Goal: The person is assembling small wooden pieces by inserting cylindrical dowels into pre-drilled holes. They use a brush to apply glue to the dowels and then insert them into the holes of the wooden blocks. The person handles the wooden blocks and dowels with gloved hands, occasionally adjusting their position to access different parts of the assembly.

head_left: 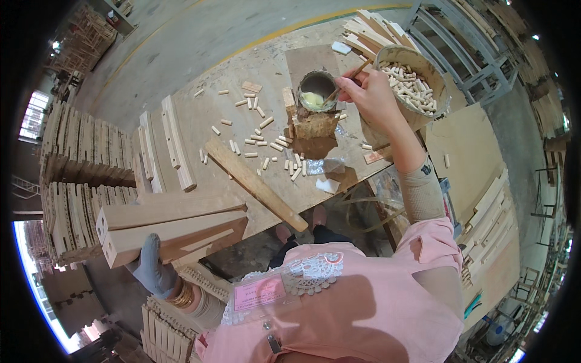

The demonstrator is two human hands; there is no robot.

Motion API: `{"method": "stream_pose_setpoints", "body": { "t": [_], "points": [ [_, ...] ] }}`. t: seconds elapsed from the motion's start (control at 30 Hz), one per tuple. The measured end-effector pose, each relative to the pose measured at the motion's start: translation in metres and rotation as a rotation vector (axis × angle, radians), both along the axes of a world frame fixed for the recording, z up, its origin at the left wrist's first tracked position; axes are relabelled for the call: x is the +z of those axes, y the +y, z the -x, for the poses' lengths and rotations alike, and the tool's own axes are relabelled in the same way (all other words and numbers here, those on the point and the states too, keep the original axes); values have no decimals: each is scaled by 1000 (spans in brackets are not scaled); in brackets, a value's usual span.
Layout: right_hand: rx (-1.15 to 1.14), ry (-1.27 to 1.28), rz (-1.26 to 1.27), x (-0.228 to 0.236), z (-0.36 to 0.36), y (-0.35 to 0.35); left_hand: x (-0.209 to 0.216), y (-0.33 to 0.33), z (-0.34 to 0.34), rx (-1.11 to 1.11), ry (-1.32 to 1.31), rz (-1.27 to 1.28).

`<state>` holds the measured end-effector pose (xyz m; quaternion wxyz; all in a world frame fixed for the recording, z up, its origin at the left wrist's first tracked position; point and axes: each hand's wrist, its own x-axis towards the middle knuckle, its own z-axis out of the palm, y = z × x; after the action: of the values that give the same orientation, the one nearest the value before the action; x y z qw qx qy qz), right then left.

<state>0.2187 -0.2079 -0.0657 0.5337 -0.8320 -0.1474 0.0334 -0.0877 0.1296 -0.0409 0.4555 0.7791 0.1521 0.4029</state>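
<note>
My left hand [149, 269], in a grey glove, grips the near one of two thick wooden bars [136, 242] at its left end, thumb up along its side. The other thick bar [163, 211] lies right behind it. Both have holes in their end faces and rest partly on the table. Bare, my right hand [370, 95] pinches a thin wooden stick [331, 96], whose lower end dips into a dark round pot [315, 81]. Pale yellowish glue-like paste [312, 100] sits low inside the pot. The pot stands by a rough wood block [316, 125].
Loose dowels [259, 138] lie scattered over the worktable [209, 115]. A bucket of dowels [413, 89] stands beside my right hand. A long wooden slat [257, 184] crosses the table's near edge. Wooden strips [175, 145] lie left, with stacked wooden parts [85, 145] beyond.
</note>
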Motion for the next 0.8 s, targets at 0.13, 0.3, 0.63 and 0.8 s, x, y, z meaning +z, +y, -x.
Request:
{"method": "stream_pose_setpoints", "body": {
  "t": [0.13, 0.3, 0.63, 0.8],
  "points": [
    [-62, 129, -274, -14, -7, -6, 9, -10, -15, 36, -57, 219],
    [-57, 72, -274, 0, -2, -19, 13, -15, -22, 83, -69, 288],
    [-70, 169, -590, -18, 18, -31, 16, -16, -28, 4, -43, 261],
    [-207, 170, -781, -19, 31, -45, 11, -15, -24, 17, -22, 206]
  ]
}}
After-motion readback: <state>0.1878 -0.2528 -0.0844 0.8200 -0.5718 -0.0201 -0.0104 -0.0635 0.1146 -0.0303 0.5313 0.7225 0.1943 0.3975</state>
